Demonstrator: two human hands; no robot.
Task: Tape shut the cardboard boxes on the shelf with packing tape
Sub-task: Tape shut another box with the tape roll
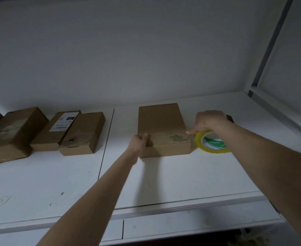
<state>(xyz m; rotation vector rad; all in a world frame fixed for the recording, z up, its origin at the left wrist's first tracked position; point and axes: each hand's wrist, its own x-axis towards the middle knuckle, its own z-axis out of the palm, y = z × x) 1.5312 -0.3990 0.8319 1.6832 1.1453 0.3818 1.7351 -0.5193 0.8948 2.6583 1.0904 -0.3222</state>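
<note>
Two bare forearms reach from 6 o'clock over the front lip of the white shelf [181, 183]. The left hand [140, 141] has its grip closed on the near left corner of the central box [161, 121], thumb on top and fingers curled down the side. The right hand [209, 121], at 3 o'clock of that box, has its grip closed around one yellowish tape roll [212, 142], with a fingertip touching the box's right edge. A clear tape strip [171, 137] lies across the box's near end over dark print I cannot read. The roll's white core carries green writing, too small to tell. Five boxes in all: four more boxes [13, 132] sit bunched at 9 o'clock, touching one another. One of them bears a white label [64, 122] with digits like "090", the rest illegible. Bare shelf lies between the central box and the front edge, and a seam [107, 139] divides the two groups.
</note>
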